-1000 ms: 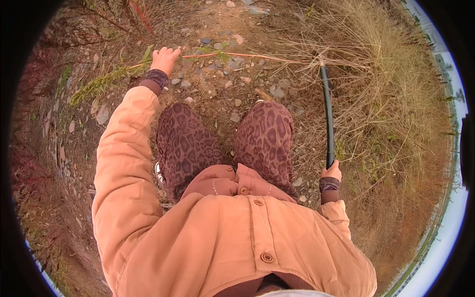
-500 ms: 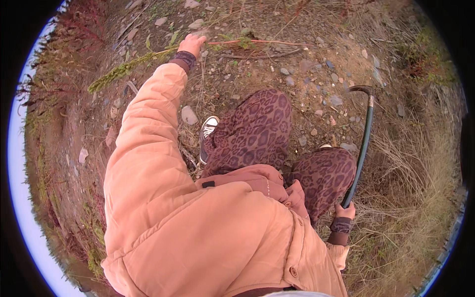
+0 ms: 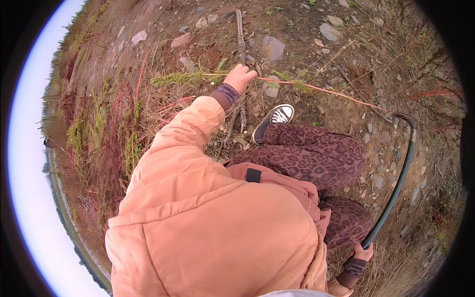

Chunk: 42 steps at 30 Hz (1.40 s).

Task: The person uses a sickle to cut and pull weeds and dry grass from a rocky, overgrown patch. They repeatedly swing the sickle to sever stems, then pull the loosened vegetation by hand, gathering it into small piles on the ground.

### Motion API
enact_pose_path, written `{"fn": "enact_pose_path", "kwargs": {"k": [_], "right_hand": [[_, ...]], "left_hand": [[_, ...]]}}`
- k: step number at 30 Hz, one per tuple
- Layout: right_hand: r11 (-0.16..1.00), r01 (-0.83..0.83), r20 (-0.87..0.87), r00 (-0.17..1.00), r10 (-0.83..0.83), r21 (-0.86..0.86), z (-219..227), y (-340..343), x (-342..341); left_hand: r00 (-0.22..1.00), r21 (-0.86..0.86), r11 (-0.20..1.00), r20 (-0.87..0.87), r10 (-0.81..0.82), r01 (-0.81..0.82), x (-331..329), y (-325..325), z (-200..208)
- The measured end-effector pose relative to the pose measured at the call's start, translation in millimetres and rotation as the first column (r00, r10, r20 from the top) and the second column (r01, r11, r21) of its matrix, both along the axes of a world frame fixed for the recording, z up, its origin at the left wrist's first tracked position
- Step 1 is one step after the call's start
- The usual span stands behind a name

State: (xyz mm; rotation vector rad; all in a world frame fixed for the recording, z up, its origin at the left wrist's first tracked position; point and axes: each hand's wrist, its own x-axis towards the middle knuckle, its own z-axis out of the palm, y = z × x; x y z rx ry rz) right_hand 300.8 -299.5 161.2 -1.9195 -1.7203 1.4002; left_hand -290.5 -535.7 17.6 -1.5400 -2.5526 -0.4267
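Note:
My left hand (image 3: 240, 78), arm stretched out ahead, is closed around the stem of a long weed stalk (image 3: 321, 89). The stalk's leafy green seed head (image 3: 175, 79) points left, and its bare reddish stem runs off to the right. At lower right my right hand (image 3: 363, 251) grips the end of a sickle's dark green handle (image 3: 393, 200). The sickle's curved metal blade (image 3: 408, 119) is at the far end, close to the stalk's thin right tip; whether they touch I cannot tell.
Red and green weeds (image 3: 111, 123) lie or grow at the left. A dry stick (image 3: 241, 39) and several stones, among them a grey one (image 3: 273, 48), lie on the brown soil ahead. My sneaker (image 3: 273, 121) stands near the stick. Dry grass borders the right side.
My view has swung to the left, bringing more of the red and green weeds into sight. The stalk and the sickle stay in my hands, and the stalk's right tip is now near the blade.

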Motion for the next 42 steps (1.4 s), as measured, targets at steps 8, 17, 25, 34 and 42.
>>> {"fn": "enact_pose_path", "kwargs": {"k": [8,17,25,34,42], "right_hand": [[0.996,-0.092,0.163,0.983,0.09,0.005,8,37,-51],[0.861,-0.448,0.376,0.861,0.342,0.241,1,50,-69],[0.887,-0.342,0.367,0.904,0.22,0.309,6,29,-62],[0.991,-0.044,0.09,0.995,0.033,0.123,-2,10,-15],[0.988,0.152,-0.297,0.943,-0.15,-0.016,25,26,-3]], "left_hand": [[0.938,-0.172,0.942,-0.25,0.24,-0.287,-108,-148,56],[0.228,-0.1,0.207,-0.495,0.839,-0.973,-207,-222,115],[0.984,-0.079,0.994,0.15,0.092,-0.081,-121,48,29],[0.837,-0.252,0.801,0.082,-0.541,0.543,79,284,59],[0.578,0.33,0.578,0.109,-0.809,0.746,180,359,125]]}}
